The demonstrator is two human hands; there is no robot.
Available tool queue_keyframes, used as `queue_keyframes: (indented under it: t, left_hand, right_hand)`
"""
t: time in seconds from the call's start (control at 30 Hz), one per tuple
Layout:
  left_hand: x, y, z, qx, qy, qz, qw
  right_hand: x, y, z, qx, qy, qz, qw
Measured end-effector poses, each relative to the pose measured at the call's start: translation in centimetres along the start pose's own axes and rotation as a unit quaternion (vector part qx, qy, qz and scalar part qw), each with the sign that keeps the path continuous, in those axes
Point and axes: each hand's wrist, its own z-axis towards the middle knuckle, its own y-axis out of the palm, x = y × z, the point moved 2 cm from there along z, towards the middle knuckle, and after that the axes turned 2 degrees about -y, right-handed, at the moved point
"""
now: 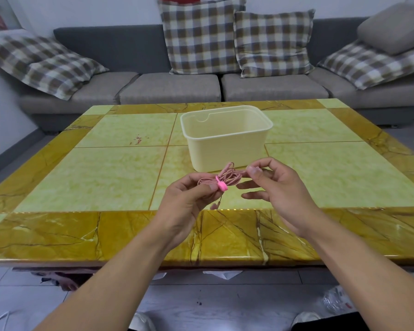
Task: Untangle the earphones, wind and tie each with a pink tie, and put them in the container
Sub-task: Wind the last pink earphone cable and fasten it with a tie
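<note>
Head view: a wound pink earphone cable (pixel 225 176), bound by a pink tie (pixel 221 185), is held above the worktop (pixel 105 175), just before the cream container (pixel 227 139). Left hand (pixel 189 199) fingers pinch the bundle; right hand (pixel 275 187) pinches its far end, remaining fingers spread. Long axis runs left–right. Tying appears complete; depositing remains. The container's contents cannot be seen.

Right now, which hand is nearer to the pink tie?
Left. The left hand pinches the earphone coil right beside the pink tie; the right hand holds the coil's far end, farther off.
</note>
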Motion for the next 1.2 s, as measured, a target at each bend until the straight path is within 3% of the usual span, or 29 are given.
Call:
queue_keyframes:
  t: [0.13,0.33,0.5,0.57,0.63,0.9,0.97,1.03,1.1,1.2]
  left_hand:
    - [0.0,0.0,0.2,0.008,-0.013,-0.025,1.0]
    - [-0.2,-0.1,0.4,0.027,-0.02,-0.025,0.999]
    - [-0.5,-0.1,0.4,0.022,-0.031,0.005,0.999]
    - [-0.6,-0.1,0.4,0.024,-0.04,0.006,0.999]
    - [-0.6,-0.1,0.4,0.028,-0.047,0.014,0.998]
    - [-0.7,0.1,1.2,0.04,-0.047,0.092,0.994]
    - [-0.5,0.5,1.7,0.053,-0.034,0.094,0.994]
    - [-0.9,0.4,2.5,0.094,-0.023,0.104,0.99]
    - [-0.9,0.3,3.9,0.143,-0.008,0.109,0.984]
    - [-0.7,0.5,6.2,0.217,0.01,0.094,0.972]
  right_hand:
    - [-0.1,-0.2,0.1,0.023,-0.008,0.002,1.0]
    - [0.6,-0.3,0.4,-0.021,-0.01,-0.094,0.995]
    - [0.2,0.1,-0.3,-0.137,-0.088,-0.264,0.951]
    - [0.5,0.6,-0.5,-0.157,-0.117,-0.318,0.928]
    - [0.8,0.9,-0.3,-0.148,-0.127,-0.313,0.93]
    - [1.7,1.1,1.4,-0.1,-0.088,-0.186,0.974]
    - [1.5,0.8,1.9,-0.068,-0.058,-0.105,0.99]
    - [1.6,0.6,2.3,-0.035,0.01,0.047,0.998]
    - [1.6,0.4,2.9,-0.017,0.082,0.209,0.974]
    - [1.6,0.4,3.6,-0.006,0.14,0.329,0.934]
